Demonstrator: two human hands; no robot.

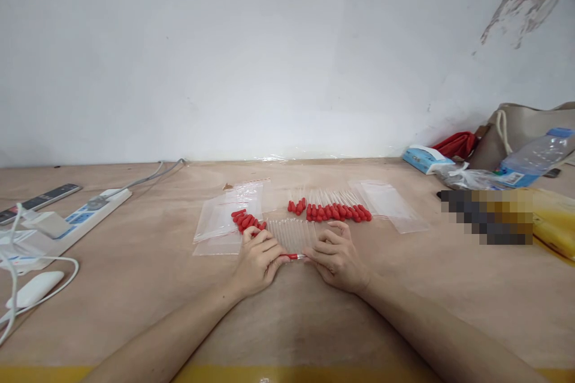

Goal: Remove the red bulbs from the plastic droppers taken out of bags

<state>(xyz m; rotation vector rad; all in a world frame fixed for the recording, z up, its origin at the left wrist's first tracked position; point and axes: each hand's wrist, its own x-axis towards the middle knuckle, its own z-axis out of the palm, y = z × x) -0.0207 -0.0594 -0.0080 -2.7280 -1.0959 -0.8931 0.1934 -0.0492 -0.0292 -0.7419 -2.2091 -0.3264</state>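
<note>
Just in front of the row of clear tubes (291,236), I hold a red bulb (288,256) and a loose tube (300,256) end to end. My left hand (263,260) has thumb and fingers closed narrowly on the bulb; my right hand (339,260) pinches the tube. I cannot tell how far the tube sits inside the bulb.

Left of the tubes is a pile of bulbs (245,221), beside clear bags (213,221) with a red line along the edge. Behind the tubes and to their right, bulbs with thin stems (339,212) lie side by side, next to another bag (390,206).

Well right of the tubes are a blue tissue pack (426,160), its lettering too small for me to read, and a bottle (536,155) whose blue label (516,178) has a white patch, print also unreadable. Far left of the tubes, a power strip (90,221) carries blue panels with markings I cannot make out.
</note>
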